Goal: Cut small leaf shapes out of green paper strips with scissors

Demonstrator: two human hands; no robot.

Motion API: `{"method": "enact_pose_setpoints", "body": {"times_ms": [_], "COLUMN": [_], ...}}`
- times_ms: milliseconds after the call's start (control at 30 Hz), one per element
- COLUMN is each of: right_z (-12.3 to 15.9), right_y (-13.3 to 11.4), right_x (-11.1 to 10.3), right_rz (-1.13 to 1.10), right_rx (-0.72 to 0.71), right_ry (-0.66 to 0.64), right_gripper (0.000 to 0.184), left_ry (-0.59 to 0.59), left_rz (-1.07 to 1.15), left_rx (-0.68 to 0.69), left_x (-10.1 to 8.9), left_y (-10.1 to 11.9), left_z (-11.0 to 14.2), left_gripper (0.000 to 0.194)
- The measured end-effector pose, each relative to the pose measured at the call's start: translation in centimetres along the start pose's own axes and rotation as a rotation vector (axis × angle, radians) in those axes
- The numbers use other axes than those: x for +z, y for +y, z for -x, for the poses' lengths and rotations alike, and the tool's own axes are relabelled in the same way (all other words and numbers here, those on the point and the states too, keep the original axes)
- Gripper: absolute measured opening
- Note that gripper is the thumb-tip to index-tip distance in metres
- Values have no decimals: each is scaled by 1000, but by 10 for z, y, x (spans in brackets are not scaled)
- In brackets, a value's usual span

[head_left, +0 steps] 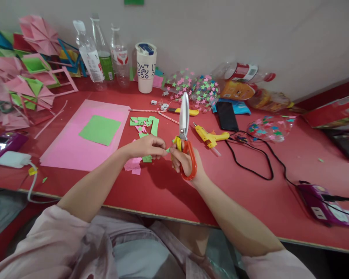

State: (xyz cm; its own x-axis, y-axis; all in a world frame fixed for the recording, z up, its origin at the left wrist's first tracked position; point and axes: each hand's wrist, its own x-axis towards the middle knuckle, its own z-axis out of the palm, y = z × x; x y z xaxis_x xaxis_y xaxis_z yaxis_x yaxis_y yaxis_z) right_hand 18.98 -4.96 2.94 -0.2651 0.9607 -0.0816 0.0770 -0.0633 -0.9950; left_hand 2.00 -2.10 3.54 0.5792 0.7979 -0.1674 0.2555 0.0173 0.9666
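My right hand point(184, 162) is closed through the orange and yellow handles of a pair of scissors point(184, 116). The blades point upward, away from me, and look closed. Between its fingertips and those of my left hand point(148, 148) is a small piece of green paper point(168, 150), partly hidden. My left hand is closed in a pinch, palm down. Under and behind it lie green paper scraps point(154, 126) and pink paper scraps point(133, 166) on the red table point(168, 197). To the left, a green paper square point(100, 130) rests on a large pink paper sheet point(66, 151).
A yellow glue gun point(211, 136), black phone point(227, 116) and black cable point(250, 175) lie to the right. Behind stand plastic bottles point(90, 58), a white cup point(145, 71) and star-filled bags point(205, 91). Folded paper shapes point(31, 85) crowd the left. A yellow cutter point(187, 112) lies centrally.
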Motion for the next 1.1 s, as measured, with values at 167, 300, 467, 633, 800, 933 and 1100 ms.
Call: {"method": "enact_pose_setpoints", "body": {"times_ms": [167, 300, 467, 633, 800, 933, 1100], "right_z": [-3, -3, -2, 2, 3, 1, 1], "right_y": [7, 9, 5, 1, 1, 2, 3], "right_x": [-1, 0, -2, -3, -2, -3, -4], "right_rz": [-57, -68, -21, 206, 444, 539, 529], "right_rx": [-41, -45, -28, 21, 39, 38, 39], "right_ry": [42, 56, 33, -86, -153, -185, -190], "right_gripper": [17, 18, 31, 44, 46, 49, 51], "left_ry": [23, 88, 219, 524, 763, 811, 778], "left_rz": [89, 136, 195, 367, 472, 444, 384], "left_rx": [12, 40, 109, 250, 402, 422, 431], "left_x": [3, 2, 0, -14, -26, -27, -26], "left_y": [0, -5, -8, -10, -11, -10, -11], "left_z": [-3, -5, -5, -5, -4, -3, -3], "left_gripper": [14, 13, 11, 12, 9, 10, 12]}}
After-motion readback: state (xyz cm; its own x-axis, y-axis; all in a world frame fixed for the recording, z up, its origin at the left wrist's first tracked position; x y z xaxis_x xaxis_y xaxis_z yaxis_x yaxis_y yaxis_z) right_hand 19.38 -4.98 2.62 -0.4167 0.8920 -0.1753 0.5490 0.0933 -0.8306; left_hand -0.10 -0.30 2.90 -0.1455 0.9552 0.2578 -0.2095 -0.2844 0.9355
